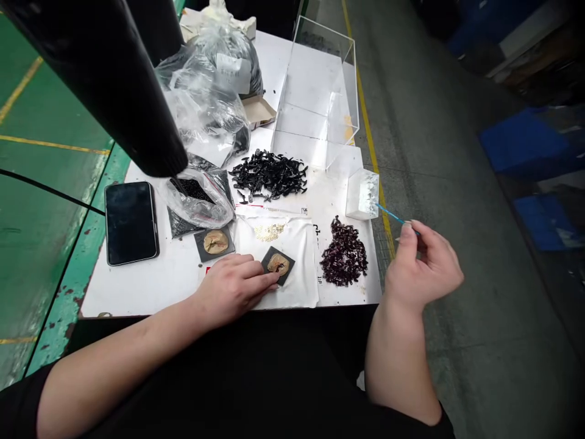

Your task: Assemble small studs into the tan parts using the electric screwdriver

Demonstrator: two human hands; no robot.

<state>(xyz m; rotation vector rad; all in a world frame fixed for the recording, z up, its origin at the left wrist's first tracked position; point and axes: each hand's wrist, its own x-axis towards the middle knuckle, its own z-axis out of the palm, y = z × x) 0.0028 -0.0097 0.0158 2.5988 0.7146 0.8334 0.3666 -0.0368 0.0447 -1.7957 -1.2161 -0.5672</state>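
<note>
My left hand (233,281) rests on the table's front part, its fingers bent together against a dark square block (287,278). A tan, putty-like lump (275,263) sits on that block, with a small dark piece at my fingertip. My right hand (423,262) is raised off the table's right edge and pinches a thin blue stick (390,213). The stick's far tip reaches the side of a small white cube (362,194); whether it touches cannot be made out. Behind the block, small gold-coloured rings (269,231) lie on a white sheet (301,292).
Dark red small parts (343,253) and black small parts (269,174) lie in piles. A second block with a tan lump (215,241), a phone (131,222), an opened bag (201,198) and larger plastic bags (210,91) stand left. A clear box (315,85) is behind. A black cylinder (123,91) overhangs.
</note>
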